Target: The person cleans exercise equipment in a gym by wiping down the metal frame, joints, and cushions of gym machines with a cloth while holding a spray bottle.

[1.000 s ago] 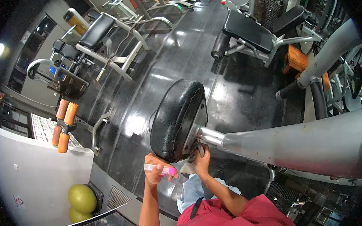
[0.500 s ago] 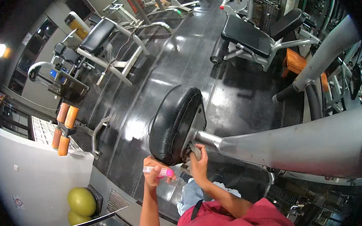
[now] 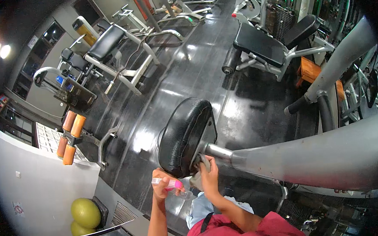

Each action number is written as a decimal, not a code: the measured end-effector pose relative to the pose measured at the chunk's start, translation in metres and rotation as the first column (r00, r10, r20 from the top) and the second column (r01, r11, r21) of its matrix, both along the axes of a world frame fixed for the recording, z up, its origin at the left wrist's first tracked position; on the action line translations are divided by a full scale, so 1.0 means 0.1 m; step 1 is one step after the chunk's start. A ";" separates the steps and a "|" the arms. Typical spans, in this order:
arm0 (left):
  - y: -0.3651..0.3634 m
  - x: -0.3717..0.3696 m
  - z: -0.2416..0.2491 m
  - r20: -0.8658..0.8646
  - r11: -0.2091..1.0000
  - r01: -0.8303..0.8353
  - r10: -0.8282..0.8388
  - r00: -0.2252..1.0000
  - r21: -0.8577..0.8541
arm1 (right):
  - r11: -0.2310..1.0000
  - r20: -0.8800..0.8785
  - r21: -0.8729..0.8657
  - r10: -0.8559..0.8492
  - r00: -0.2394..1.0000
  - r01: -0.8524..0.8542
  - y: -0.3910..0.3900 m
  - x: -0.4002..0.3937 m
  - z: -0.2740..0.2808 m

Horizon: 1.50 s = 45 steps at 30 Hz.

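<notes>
A black padded cushion (image 3: 185, 137) is fixed to a thick grey metal arm (image 3: 304, 163) that comes in from the right. My left hand (image 3: 162, 185) is closed around a spray bottle (image 3: 172, 183) with a pink and white head, just below the cushion's lower end. A grey cloth (image 3: 198, 176) is in my right hand (image 3: 209, 177), pressed at the underside of the cushion near its metal post. The fingertips of my right hand are partly hidden by the cloth.
A black bench (image 3: 260, 43) stands at the upper right beside a wooden box (image 3: 308, 71). Another padded machine (image 3: 106, 41) is at the upper left. Orange foam rollers (image 3: 74, 126) stand at the left, above green balls (image 3: 85, 213).
The view has shifted slightly, so the cushion and both hands appear a little lower. Both hands keep their holds, and the right hand and cloth stay at the cushion's underside.
</notes>
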<state>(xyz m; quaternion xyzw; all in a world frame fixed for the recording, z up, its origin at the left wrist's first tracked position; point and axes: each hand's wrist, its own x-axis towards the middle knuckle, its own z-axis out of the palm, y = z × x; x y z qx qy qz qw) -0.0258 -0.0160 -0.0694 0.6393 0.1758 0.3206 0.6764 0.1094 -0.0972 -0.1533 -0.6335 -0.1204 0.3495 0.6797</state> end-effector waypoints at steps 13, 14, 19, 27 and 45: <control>-0.01 -0.03 -0.05 -0.019 0.999 -0.021 0.020 1.000 -0.047 | 0.996 0.320 0.084 -0.036 0.947 0.010 0.25 0.42 0.30; -0.01 -0.03 -0.06 -0.016 0.999 -0.020 0.019 1.000 -0.042 | 0.994 0.377 0.104 -0.066 0.924 0.029 0.29 0.47 0.36; -0.04 0.00 -0.02 -0.022 0.996 -0.077 0.076 0.997 -0.038 | 0.984 0.633 0.161 -0.045 0.773 -0.074 0.12 0.30 0.42; -0.03 0.01 0.00 -0.068 0.998 -0.055 0.055 0.996 0.014 | 0.990 0.628 0.133 -0.051 0.777 -0.042 0.36 0.61 0.48; 0.01 -0.01 0.02 -0.026 1.000 0.002 -0.003 1.000 -0.025 | 0.981 0.819 0.120 -0.010 0.574 -0.154 0.33 0.66 0.46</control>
